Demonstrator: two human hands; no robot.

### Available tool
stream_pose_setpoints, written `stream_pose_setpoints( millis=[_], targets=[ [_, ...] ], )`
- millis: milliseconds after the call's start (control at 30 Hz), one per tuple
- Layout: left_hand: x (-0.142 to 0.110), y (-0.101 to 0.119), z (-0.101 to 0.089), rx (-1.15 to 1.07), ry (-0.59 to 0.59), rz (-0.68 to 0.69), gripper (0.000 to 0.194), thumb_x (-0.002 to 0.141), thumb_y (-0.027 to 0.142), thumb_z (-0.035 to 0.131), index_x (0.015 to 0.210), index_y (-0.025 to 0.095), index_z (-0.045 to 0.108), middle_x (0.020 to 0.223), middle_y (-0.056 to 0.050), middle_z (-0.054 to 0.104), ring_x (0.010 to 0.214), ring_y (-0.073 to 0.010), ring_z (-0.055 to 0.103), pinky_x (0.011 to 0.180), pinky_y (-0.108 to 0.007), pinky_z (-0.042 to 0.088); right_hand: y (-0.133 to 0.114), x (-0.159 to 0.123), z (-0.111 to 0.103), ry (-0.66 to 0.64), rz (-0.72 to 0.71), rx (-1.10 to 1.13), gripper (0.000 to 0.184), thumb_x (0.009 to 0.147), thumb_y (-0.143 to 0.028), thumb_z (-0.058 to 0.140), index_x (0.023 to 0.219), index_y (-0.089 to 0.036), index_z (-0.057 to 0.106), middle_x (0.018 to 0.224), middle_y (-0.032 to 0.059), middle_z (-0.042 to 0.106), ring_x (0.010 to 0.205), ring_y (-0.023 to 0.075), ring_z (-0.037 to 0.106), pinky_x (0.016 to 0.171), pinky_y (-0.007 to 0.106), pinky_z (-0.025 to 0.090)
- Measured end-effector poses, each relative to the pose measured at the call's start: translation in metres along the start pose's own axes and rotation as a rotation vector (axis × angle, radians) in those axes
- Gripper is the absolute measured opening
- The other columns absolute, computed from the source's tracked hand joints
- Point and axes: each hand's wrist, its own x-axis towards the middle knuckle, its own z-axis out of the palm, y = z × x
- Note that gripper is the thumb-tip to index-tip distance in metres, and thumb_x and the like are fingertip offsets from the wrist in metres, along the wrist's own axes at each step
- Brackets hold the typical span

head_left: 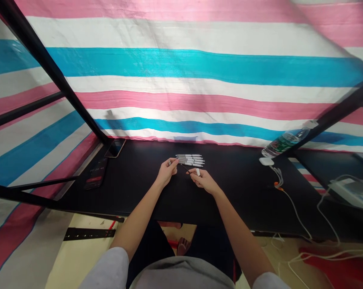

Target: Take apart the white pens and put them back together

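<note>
- The left hand [167,172] pinches a small silver piece [169,162]; the right hand [203,180] pinches a short white piece [197,172].
- The hands are close together but apart, and a thin dark rod [187,169] lies between them.
- Fingertip pinches with the wrists kept low look steady for such small parts.
- A neat row of slim white-and-grey pens [189,159] lies just beyond the hands on the matte black surface [244,176].
- No brand or writing can be read on them.
</note>
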Motion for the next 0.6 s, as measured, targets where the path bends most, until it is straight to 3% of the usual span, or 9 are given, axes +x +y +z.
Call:
stream_pose_setpoints(
  millis=[200,400,600],
  targets=[
    [0.0043,0.0057,-0.0048,-0.12,0.118,-0.003,0.036,0.067,0.039,0.081,0.084,0.014,0.062,0.047,0.012,0.024,0.04,-0.002,0.019,0.042,-0.02,0.014,-0.0029,-0.0005,0.0014,-0.005,-0.016,0.037,0.04,0.075,-0.048,0.068,0.099,-0.016,0.064,0.06,-0.0056,0.046,0.043,0.0033,0.027,0.038,0.019,0.013],
    [0.0051,0.004,-0.0068,-0.129,0.102,-0.029,0.034,0.069,0.035,0.08,0.09,0.012,0.065,0.048,0.012,0.024,0.041,-0.0023,0.019,0.042,-0.02,0.014,-0.0031,-0.0005,0.0013,-0.012,-0.036,0.02,0.043,0.079,-0.052,0.063,0.101,-0.015,0.065,0.061,-0.0041,0.049,0.043,0.0045,0.029,0.037,0.019,0.016],
    [0.0052,0.0029,-0.0078,-0.131,0.079,-0.029,0.038,0.065,0.037,0.082,0.087,0.012,0.064,0.047,0.012,0.024,0.041,-0.0021,0.019,0.042,-0.02,0.014,-0.0021,0.0003,0.002,0.036,-0.012,-0.016,0.041,0.071,-0.045,0.071,0.099,-0.016,0.063,0.058,-0.0063,0.049,0.041,0.003,0.028,0.038,0.019,0.015]
  ],
)
